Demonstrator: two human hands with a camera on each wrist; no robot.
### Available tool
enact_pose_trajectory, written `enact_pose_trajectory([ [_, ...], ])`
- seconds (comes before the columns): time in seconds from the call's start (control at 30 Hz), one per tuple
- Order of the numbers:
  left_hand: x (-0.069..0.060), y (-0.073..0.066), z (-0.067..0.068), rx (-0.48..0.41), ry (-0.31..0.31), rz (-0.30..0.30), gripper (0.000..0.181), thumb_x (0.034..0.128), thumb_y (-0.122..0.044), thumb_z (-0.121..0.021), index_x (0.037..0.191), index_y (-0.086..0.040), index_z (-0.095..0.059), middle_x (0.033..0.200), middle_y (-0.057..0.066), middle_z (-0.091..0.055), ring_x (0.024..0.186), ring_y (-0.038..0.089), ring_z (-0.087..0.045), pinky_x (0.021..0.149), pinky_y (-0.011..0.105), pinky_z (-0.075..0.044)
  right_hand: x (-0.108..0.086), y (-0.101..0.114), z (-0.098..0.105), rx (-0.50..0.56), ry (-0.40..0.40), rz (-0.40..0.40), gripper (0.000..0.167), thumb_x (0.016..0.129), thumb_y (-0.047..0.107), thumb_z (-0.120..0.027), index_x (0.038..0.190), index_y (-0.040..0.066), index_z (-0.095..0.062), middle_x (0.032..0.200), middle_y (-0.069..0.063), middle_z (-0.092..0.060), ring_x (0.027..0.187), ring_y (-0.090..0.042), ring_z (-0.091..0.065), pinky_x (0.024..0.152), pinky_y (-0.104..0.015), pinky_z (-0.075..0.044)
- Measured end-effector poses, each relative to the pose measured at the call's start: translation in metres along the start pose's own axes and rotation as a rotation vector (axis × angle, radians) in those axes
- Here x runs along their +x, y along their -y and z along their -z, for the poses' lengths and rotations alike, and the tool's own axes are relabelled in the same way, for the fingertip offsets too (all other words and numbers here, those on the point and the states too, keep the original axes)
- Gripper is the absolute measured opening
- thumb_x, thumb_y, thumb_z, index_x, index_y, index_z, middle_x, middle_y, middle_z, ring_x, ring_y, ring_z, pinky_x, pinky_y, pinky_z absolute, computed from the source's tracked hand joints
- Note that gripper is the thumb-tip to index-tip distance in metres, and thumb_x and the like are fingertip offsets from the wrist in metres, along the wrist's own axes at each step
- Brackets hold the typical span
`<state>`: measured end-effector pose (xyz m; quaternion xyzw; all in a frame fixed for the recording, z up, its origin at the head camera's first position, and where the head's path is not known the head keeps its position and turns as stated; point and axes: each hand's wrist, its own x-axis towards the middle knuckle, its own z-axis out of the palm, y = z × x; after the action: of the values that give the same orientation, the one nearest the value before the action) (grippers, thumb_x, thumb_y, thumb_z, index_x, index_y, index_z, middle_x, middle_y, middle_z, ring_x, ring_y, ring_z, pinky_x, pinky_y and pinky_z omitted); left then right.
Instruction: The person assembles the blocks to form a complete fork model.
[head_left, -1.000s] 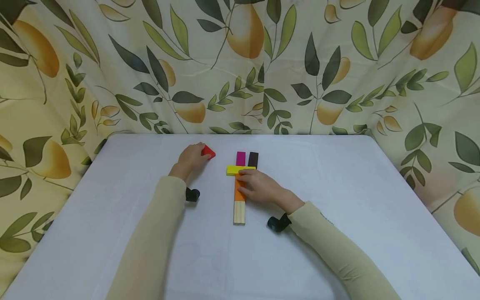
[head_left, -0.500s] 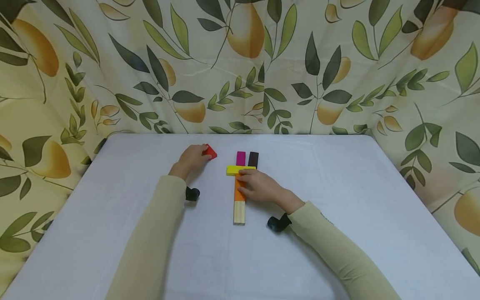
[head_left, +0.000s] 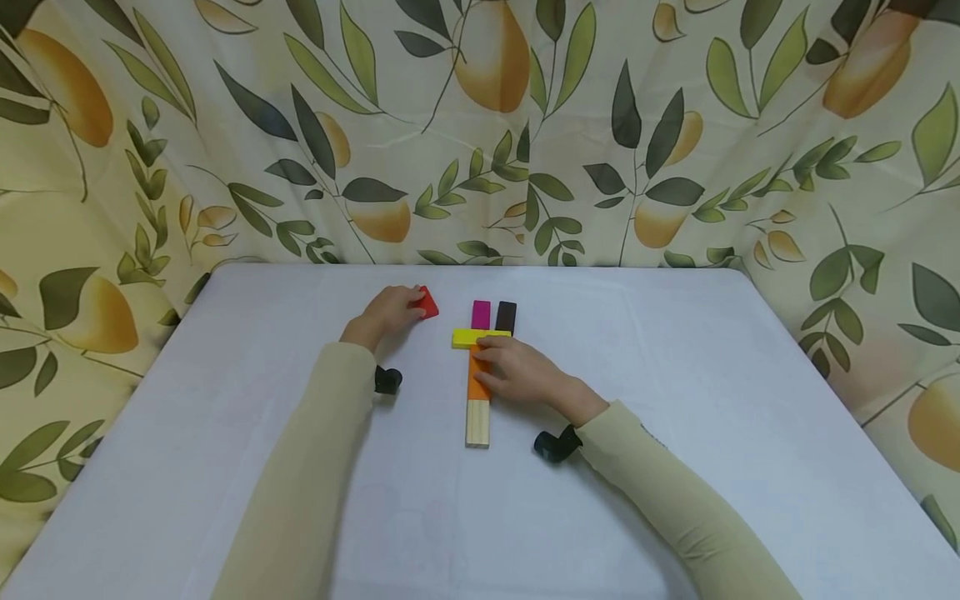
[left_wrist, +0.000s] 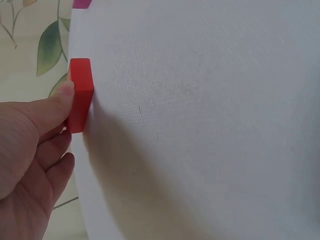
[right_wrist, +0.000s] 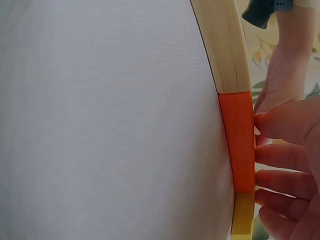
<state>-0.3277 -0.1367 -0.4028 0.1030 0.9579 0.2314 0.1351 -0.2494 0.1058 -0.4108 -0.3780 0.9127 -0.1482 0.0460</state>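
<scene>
My left hand (head_left: 390,311) pinches a red triangular block (head_left: 429,303) near the table's far edge. In the left wrist view the thumb presses one face of the red block (left_wrist: 81,95), and some fingertips are hidden behind it. A magenta block (head_left: 481,314) and a black block (head_left: 506,317) lie side by side to its right. Below them a yellow block (head_left: 462,338) lies crosswise, followed by an orange block (head_left: 477,385) and a plain wood block (head_left: 477,425) in a line. The fingertips of my right hand (head_left: 528,373) rest on the orange and yellow blocks.
A white-covered table (head_left: 660,333) bears all the blocks. Behind it hangs a curtain (head_left: 480,183) printed with leaves and fruit. Both wrists carry a small black camera (head_left: 555,446).
The left hand has slid the red block slightly right, closer to the magenta block. My right hand and the other blocks keep their places, apart from a slight shift of the view.
</scene>
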Motion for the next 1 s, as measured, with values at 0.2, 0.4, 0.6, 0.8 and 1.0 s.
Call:
enact_pose_trajectory([
  [0.2,0.003,-0.005,0.002,0.006,0.043,-0.017,0.052,0.0921,-0.016,-0.056,0.14,-0.008,-0.038,0.141,0.013,-0.039,0.125,0.029,-0.034,0.102,0.04,-0.031,0.0,0.0,0.0,0.006,0.004,-0.004,0.039,0.089,0.026,-0.061,0.119,0.002,-0.061,0.128,-0.014,-0.052,0.118,-0.024,-0.046,0.098,-0.036,-0.038],
  [0.4,0.004,-0.013,0.001,0.006,0.08,-0.039,0.052,0.0925,-0.014,-0.055,0.141,-0.009,-0.036,0.142,0.012,-0.037,0.124,0.029,-0.034,0.102,0.039,-0.032,0.001,-0.001,0.0,0.009,0.003,-0.013,0.039,0.089,0.026,-0.06,0.12,0.003,-0.061,0.128,-0.013,-0.052,0.118,-0.024,-0.047,0.097,-0.035,-0.038],
  [0.6,0.006,-0.017,0.001,0.027,0.095,-0.038,0.051,0.0923,-0.014,-0.056,0.14,-0.008,-0.037,0.143,0.011,-0.036,0.124,0.028,-0.035,0.1,0.038,-0.035,0.0,0.0,0.0,0.011,0.003,-0.014,0.039,0.089,0.026,-0.06,0.119,0.002,-0.061,0.127,-0.013,-0.053,0.118,-0.024,-0.047,0.097,-0.035,-0.038],
  [0.8,0.007,-0.021,0.0,0.042,0.115,-0.079,0.05,0.0919,-0.014,-0.056,0.138,-0.006,-0.039,0.141,0.012,-0.038,0.123,0.027,-0.036,0.099,0.037,-0.036,-0.001,0.0,0.001,0.011,0.001,-0.012,0.039,0.088,0.026,-0.061,0.119,0.002,-0.062,0.127,-0.013,-0.053,0.117,-0.024,-0.048,0.096,-0.036,-0.039],
  [1.0,0.007,-0.021,0.0,0.043,0.111,-0.078,0.049,0.092,-0.014,-0.056,0.138,-0.007,-0.04,0.142,0.011,-0.038,0.124,0.027,-0.036,0.1,0.037,-0.035,0.0,0.0,0.001,0.009,-0.002,0.003,0.039,0.088,0.025,-0.061,0.119,0.002,-0.062,0.126,-0.014,-0.053,0.116,-0.024,-0.048,0.096,-0.036,-0.04],
])
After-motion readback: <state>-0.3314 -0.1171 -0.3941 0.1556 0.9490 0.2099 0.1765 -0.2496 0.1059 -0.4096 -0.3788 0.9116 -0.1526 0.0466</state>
